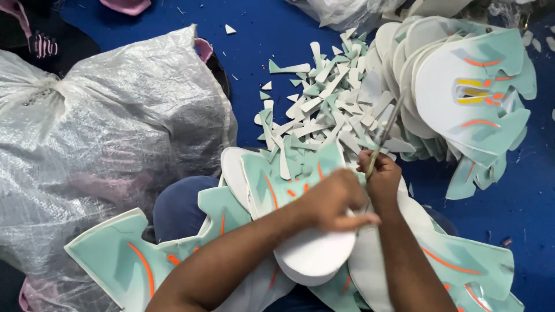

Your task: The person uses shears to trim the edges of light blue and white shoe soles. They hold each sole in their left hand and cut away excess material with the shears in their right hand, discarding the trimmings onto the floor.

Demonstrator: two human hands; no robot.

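Head view shows the right hand point(383, 180) gripping scissors point(386, 130), the left hand point(334, 199) clasping a mint foam piece point(289, 179), many offcuts point(324, 107) and a trimmed stack point(462, 86) beyond, untrimmed pieces point(133, 260) below.

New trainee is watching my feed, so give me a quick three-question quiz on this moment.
1. True or false: the right hand holds scissors.
2. What does the left hand press on: A) the plastic bag, B) a mint foam piece, C) the blue floor?
3. What lies heaped beyond the hands?

Key: 1 true. 2 B. 3 A scrap pile of trimmed offcuts, beside a stack of cut pieces.
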